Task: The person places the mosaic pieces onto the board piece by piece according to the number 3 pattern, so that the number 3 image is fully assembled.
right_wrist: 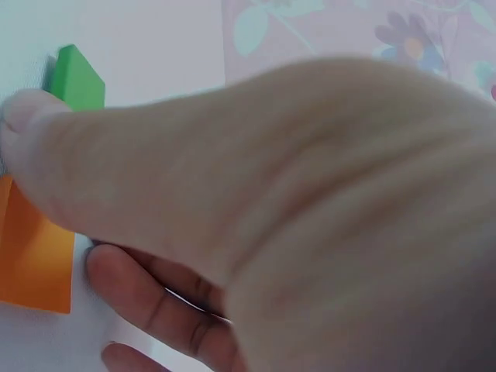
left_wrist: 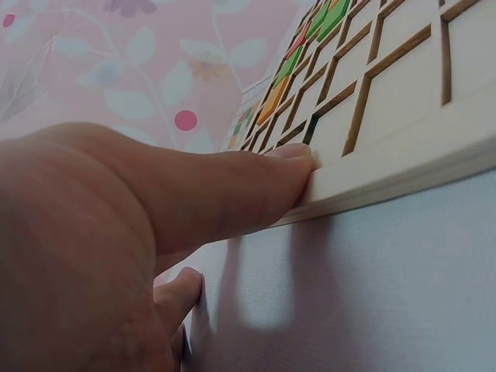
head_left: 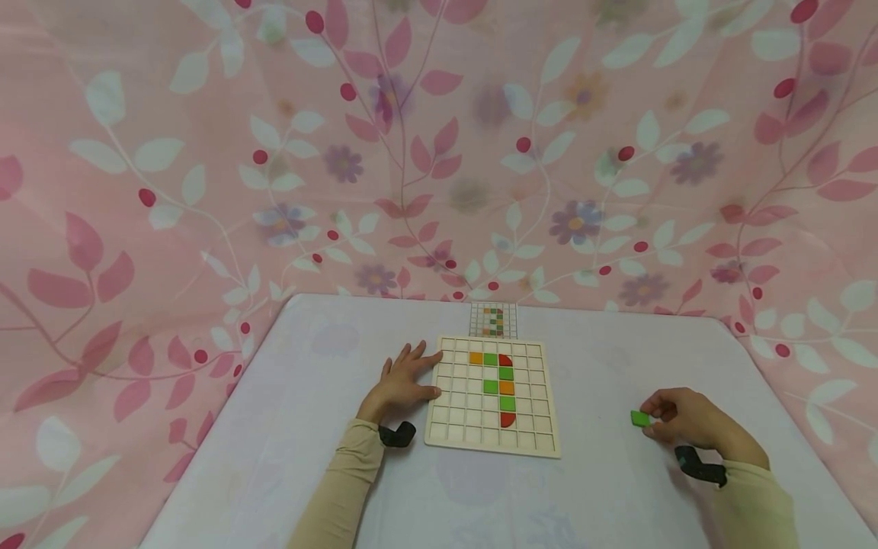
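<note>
A wooden grid board [head_left: 466, 428] lies on the table, with green, orange and red tiles set in some of its cells. My left hand [head_left: 403, 381] rests at the board's left edge, fingers spread. In the left wrist view, the thumb [left_wrist: 232, 190] touches the board's rim. Off to the right of the board, my right hand [head_left: 693, 418] pinches a green tile [head_left: 640, 418] between thumb and fingers. The right wrist view shows that green tile [right_wrist: 81, 81] beyond the thumb, and an orange tile [right_wrist: 39, 267] just below; how the orange one is supported I cannot tell.
Behind the board stands a small pattern card [head_left: 494, 320] printed with a grid of coloured shapes. A white cloth covers the table [head_left: 329, 351]. Pink floral fabric [head_left: 466, 152] hangs along the table's back and sides.
</note>
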The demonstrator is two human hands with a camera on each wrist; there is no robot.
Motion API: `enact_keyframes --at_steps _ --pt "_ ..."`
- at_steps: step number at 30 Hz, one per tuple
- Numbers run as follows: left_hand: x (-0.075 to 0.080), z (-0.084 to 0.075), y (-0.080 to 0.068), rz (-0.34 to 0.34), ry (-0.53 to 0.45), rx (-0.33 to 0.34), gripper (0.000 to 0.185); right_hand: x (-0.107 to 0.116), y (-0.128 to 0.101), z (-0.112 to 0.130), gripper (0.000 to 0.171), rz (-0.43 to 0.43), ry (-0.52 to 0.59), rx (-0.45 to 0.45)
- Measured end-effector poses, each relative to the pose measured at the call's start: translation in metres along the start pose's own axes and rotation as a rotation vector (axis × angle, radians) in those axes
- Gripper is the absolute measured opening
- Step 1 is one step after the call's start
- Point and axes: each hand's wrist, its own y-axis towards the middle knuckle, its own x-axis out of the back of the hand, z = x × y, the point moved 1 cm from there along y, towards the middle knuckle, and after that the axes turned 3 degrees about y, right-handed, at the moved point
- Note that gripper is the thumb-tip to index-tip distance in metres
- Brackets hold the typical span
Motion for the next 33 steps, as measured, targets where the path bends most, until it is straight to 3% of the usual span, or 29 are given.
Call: enact_keyframes --at_steps 7,16,33 --pt "0.001 -0.001 -0.001 -0.009 -0.009 0.000 0.071 -0.002 0.002 0.004 0.034 -0.061 -0.036 -0.001" --pt "0.001 -0.001 -0.001 -0.012 -0.008 -0.005 0.071 -0.008 0.006 0.023 0.031 -0.094 0.021 0.052" --pt "0.001 -0.001 -0.002 -0.007 -0.020 -0.012 0.070 -0.033 0.024 0.059 0.026 -0.067 0.025 0.156"
